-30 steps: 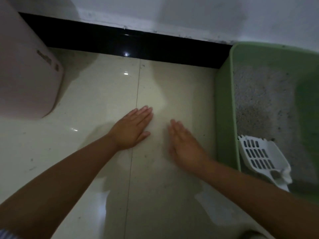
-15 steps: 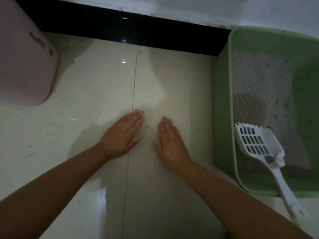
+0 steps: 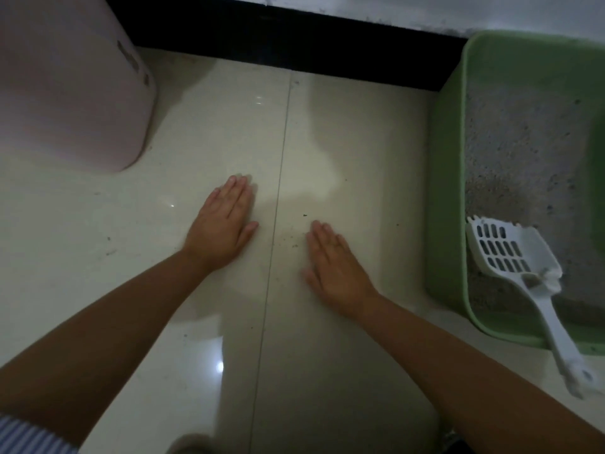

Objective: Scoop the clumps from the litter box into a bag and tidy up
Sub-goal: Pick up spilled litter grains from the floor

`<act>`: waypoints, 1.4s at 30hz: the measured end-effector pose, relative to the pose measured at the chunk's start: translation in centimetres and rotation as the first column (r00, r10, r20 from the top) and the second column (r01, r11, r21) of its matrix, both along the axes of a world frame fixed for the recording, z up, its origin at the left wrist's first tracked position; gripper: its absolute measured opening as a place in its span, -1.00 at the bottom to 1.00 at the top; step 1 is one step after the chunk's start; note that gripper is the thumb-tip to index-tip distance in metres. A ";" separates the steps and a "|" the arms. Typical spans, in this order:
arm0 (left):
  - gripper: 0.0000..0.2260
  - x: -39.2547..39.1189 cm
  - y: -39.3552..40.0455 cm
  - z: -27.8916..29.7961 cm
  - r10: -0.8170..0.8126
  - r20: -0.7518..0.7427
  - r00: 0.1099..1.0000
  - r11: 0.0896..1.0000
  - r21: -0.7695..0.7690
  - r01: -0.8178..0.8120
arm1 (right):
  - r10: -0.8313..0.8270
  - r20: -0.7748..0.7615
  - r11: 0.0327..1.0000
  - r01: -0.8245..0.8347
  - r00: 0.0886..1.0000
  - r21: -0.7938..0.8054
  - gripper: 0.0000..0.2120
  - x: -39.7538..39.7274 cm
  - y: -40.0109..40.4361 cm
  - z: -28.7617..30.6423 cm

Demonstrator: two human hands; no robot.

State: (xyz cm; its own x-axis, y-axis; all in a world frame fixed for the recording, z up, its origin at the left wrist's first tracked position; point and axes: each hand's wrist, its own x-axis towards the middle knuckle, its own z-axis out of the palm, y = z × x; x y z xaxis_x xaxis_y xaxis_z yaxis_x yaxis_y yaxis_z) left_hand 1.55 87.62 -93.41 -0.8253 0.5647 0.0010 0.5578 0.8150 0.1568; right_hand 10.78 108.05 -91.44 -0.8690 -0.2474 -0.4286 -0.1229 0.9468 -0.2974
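Observation:
A green litter box (image 3: 445, 178) stands on the floor at the right, filled with grey litter (image 3: 523, 152). A white slotted scoop (image 3: 510, 253) lies in its near corner, its handle sticking out over the front rim. My left hand (image 3: 222, 227) rests flat on the cream floor tiles, fingers straight. My right hand (image 3: 337, 267) lies flat on the tiles too, palm down, left of the litter box. A few dark litter crumbs (image 3: 294, 244) are scattered between the two hands. No bag is in view.
A pink bin or container (image 3: 72, 93) stands at the upper left. A black skirting board (image 3: 294, 44) runs along the white wall at the back. A tile joint (image 3: 278, 191) runs between my hands.
Both hands have slid back toward me over the floor and spread a little apart. The view has shifted, showing more of the scoop's handle.

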 end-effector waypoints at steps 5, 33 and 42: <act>-0.45 0.8 -1.3 0.1 0.065 -0.003 0.998 0.998 -0.003 -0.065 | 0.182 -0.087 0.981 -0.187 0.979 -0.055 -0.49 0.2 -1.0 0.9; -0.19 4.3 -10.2 0.9 0.714 0.263 0.648 0.684 -0.070 -0.726 | -0.018 -0.082 0.986 0.004 0.996 -0.164 -0.18 -1.8 -3.3 0.1; -0.17 4.8 -8.1 1.0 0.577 0.312 0.755 0.804 -0.055 -0.592 | -0.109 -0.034 0.978 0.102 0.993 -0.181 -0.14 -1.6 -3.0 0.3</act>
State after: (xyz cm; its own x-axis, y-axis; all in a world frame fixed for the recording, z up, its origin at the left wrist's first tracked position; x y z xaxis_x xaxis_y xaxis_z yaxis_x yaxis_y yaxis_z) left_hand 6.37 79.51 -92.42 -0.9574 -0.0220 -0.2879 -0.1055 0.9549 0.2777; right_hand 9.17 105.10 -91.11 -0.9110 -0.2226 -0.3471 -0.0416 0.8871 -0.4597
